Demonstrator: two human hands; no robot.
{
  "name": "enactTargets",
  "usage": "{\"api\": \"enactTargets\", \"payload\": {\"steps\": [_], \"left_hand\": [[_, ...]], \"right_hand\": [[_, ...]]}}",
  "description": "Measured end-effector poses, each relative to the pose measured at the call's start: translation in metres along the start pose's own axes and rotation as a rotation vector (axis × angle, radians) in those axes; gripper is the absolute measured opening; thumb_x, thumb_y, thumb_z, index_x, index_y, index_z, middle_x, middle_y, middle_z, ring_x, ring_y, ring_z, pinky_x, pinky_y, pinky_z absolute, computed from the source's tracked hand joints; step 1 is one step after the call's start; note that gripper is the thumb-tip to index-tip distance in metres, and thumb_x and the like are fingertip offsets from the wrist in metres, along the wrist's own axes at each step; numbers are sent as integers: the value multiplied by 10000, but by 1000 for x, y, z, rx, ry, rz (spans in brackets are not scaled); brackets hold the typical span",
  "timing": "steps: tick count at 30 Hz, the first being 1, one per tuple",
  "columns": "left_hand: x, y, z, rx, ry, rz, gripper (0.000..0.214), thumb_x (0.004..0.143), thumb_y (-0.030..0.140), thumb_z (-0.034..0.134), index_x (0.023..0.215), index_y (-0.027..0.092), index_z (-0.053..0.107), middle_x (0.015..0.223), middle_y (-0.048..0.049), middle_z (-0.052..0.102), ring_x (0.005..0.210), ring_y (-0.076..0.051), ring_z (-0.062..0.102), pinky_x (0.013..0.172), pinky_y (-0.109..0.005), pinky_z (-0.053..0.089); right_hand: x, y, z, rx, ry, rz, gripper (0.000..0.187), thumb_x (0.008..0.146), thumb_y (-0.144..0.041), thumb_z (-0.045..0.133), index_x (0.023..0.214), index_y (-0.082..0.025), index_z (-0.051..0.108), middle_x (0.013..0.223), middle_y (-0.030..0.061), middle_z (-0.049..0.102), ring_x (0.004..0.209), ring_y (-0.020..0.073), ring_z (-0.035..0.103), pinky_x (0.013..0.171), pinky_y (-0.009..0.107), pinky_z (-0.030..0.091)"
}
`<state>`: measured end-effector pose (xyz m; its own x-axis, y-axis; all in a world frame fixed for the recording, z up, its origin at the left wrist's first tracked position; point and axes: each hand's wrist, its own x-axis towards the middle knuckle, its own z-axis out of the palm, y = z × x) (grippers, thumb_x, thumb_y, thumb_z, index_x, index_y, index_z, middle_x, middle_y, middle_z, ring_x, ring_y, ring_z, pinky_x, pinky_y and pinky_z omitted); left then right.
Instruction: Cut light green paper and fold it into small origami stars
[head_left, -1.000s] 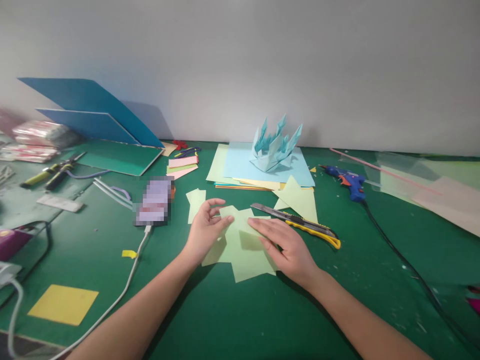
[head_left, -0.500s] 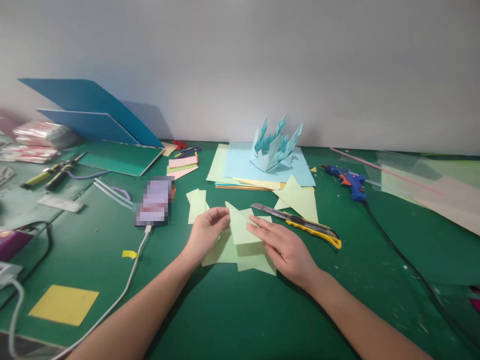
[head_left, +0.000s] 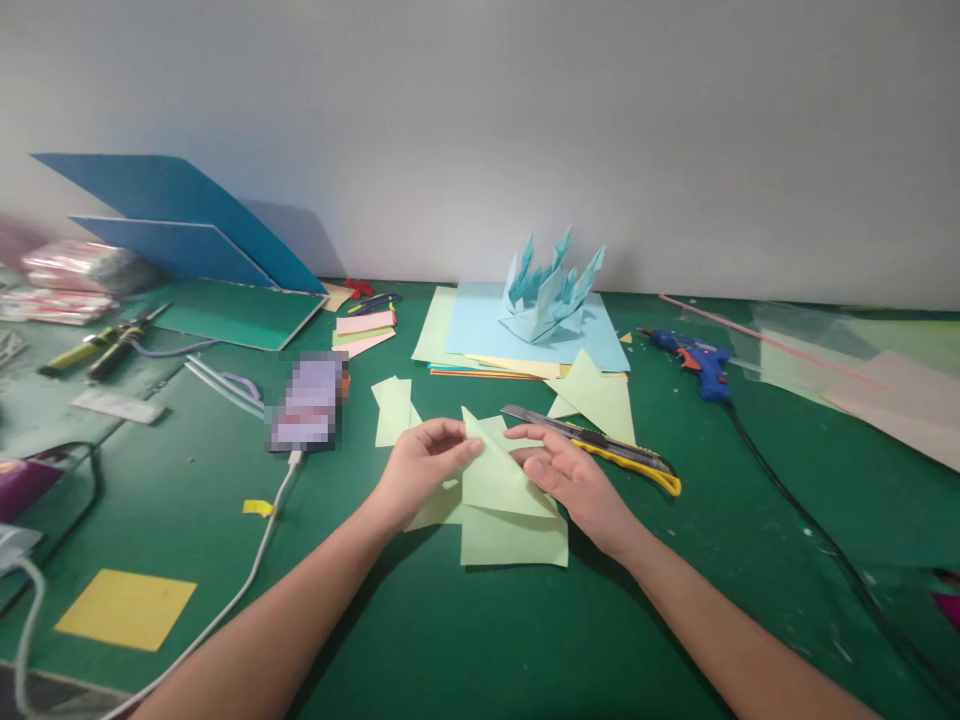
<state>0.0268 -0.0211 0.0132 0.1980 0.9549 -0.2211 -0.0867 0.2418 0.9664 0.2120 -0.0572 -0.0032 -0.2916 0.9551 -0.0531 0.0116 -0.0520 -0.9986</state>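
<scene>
Green paper [head_left: 495,485] — pinched by left hand [head_left: 420,464] — sits beside right hand [head_left: 583,485].

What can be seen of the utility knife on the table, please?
The utility knife has a slim gray, metal-looking blade, slid out, and a yellow and dark handle, plastic-looking in its yellow parts. It lies slanting on the green table, blade toward the far left, handle end toward the near right, just beyond the right hand. Whether that hand touches it cannot be told. Light green paper lies beyond the handle.
</scene>
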Motion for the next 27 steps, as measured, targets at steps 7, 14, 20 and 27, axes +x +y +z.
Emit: {"api": "enactTargets", "payload": {"steps": [7, 14, 20, 27], "left_hand": [[1, -3, 2, -34, -105, -21, 470, 567, 267, 818, 881, 198, 476, 722, 26, 661, 630, -101, 598, 569, -201, 422], [0, -9, -6, 518, -132, 268, 218, 842, 348, 529, 967, 172, 554, 930, -73, 671, 857, -195, 626, 766, -329, 479], [-12, -6, -2, 968, -361, 472, 253, 916, 277, 409, 958, 150, 623, 938, -98, 669, 873, -221, 601, 789, -351, 464], [-8, -11, -2, 787, -248, 383, 157, 820, 303, 573, 867, 179, 657, 862, -55, 700, 775, -181, 611, 719, -299, 468]], "right_hand": [[19, -14, 1, -151, -133, 172, 413, 673, -498, 681, 528, -171, 475, 496, -69, 354, 471, 66, 307, 452, 223, 216], [22, -6, 3, -68, 74, 125, 317, 661, -464, 674, 714, -160, 602, 611, -11, 567, 532, 125, 489, 498, 250, 376], [16, 1, -13, 46, 102, 89, 354, 648, -477, 702, 797, -159, 658, 762, 42, 684, 649, 181, 601, 576, 289, 469], [16, 2, -13, 74, 77, 119, 376, 642, -478, 723, 842, -161, 689, 769, 47, 707, 641, 183, 626, 574, 291, 493]]}}
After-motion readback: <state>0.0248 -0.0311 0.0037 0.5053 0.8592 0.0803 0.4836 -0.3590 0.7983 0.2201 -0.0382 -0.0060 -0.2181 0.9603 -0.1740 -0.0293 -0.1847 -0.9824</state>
